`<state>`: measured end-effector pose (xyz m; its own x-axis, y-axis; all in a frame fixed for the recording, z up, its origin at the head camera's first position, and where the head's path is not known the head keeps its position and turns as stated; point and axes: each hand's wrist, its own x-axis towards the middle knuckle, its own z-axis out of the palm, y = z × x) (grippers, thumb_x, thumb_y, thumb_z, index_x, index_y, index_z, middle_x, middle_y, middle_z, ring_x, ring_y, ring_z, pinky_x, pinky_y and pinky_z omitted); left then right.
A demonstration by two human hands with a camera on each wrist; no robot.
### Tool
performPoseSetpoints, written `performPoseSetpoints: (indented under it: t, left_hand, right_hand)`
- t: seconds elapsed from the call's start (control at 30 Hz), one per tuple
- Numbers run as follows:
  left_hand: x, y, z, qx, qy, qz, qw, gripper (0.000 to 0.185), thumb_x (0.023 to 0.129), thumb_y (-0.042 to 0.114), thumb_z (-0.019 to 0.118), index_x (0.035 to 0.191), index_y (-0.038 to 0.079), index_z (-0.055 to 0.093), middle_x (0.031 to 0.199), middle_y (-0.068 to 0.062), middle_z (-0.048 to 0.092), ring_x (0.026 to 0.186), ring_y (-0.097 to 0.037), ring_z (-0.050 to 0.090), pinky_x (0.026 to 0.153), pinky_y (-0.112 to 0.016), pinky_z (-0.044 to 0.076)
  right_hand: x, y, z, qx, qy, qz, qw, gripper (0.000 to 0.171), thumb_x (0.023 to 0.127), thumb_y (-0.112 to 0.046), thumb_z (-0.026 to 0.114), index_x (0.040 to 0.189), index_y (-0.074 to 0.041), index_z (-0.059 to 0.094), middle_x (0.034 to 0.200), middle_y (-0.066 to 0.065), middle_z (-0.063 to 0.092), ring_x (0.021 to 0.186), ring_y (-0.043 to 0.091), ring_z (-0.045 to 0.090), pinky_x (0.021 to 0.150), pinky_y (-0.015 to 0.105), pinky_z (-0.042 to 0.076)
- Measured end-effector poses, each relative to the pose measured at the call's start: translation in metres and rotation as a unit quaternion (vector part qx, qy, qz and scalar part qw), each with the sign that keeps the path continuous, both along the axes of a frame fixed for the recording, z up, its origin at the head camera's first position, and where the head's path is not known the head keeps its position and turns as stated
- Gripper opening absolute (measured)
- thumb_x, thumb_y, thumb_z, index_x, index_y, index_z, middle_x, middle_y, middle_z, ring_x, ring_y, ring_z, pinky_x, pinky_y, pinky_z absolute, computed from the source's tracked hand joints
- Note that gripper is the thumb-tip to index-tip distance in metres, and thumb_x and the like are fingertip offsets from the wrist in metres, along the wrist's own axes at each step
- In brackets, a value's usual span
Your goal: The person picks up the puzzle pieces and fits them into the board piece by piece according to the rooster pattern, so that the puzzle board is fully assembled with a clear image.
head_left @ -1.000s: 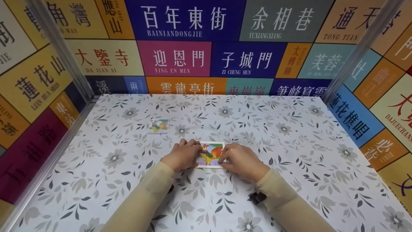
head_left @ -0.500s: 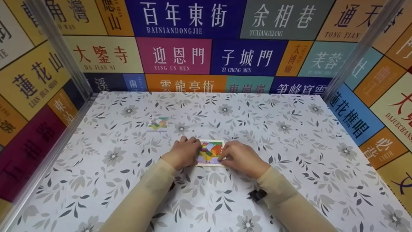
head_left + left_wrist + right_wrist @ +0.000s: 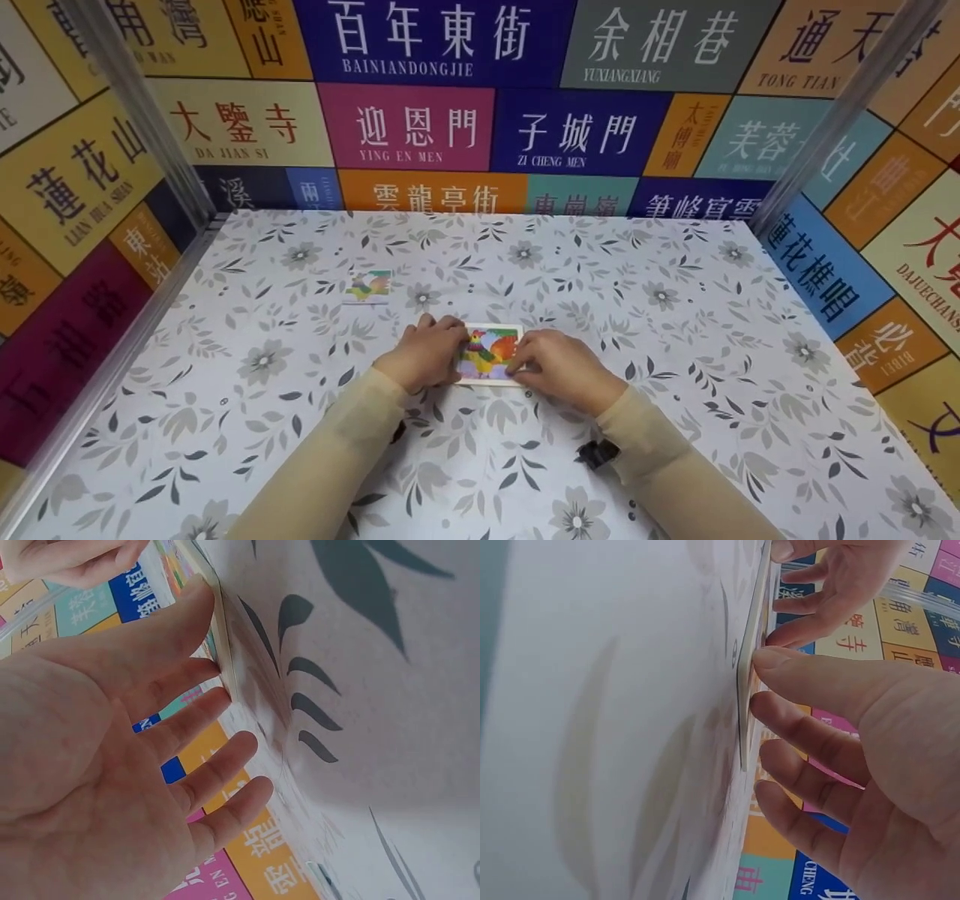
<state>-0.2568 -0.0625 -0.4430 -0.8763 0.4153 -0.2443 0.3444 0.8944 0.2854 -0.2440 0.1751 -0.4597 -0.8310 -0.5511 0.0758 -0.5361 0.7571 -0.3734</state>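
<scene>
A small white-framed picture puzzle (image 3: 491,354) lies flat on the floral tabletop in the head view, showing a colourful rooster. Its left edge is held by my left hand (image 3: 427,352); in the left wrist view the thumb (image 3: 196,611) and forefinger are right at the frame's side, the other fingers spread loosely. At the opposite edge, my right hand (image 3: 566,367) pinches with thumb and forefinger near the lower right corner. The right wrist view shows that thumb (image 3: 776,664) on the frame's thin edge (image 3: 744,690). Fingers of both hands cover the puzzle's side borders.
A second small bird picture (image 3: 368,287) lies farther back on the left of the table. The tabletop (image 3: 675,330) is covered in a grey leaf and flower print. Sign-covered panels (image 3: 420,135) stand behind and at both sides.
Both hands keep their places at the puzzle's sides, and the puzzle stays between them. The whole head view has shifted slightly upward.
</scene>
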Motion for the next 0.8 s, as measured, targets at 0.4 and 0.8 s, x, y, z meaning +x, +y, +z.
performPoseSetpoints:
  t: [0.4, 0.8]
  left_hand:
    - [0.005, 0.000, 0.003, 0.001, 0.019, -0.019, 0.9996, 0.058, 0.089, 0.024, 0.082, 0.141, 0.011, 0.060, 0.155, -0.008, 0.048, 0.136, -0.035, 0.041, 0.114, -0.056, 0.037]
    - [0.008, -0.007, 0.015, 0.035, 0.014, -0.034, 0.9987, 0.057, 0.100, 0.030, 0.069, 0.151, 0.011, 0.050, 0.156, -0.013, 0.046, 0.141, -0.036, 0.042, 0.113, -0.058, 0.039]
  right_hand:
    - [0.004, 0.005, 0.003, -0.006, 0.006, 0.000, 1.000, 0.015, 0.085, -0.020, 0.082, 0.099, -0.023, 0.084, 0.102, -0.008, 0.074, 0.097, 0.015, 0.066, 0.087, 0.038, 0.054]
    - [0.006, 0.022, 0.011, -0.046, -0.019, -0.010, 0.999, 0.013, 0.090, -0.022, 0.079, 0.103, -0.020, 0.083, 0.108, -0.005, 0.075, 0.105, 0.019, 0.067, 0.096, 0.043, 0.053]
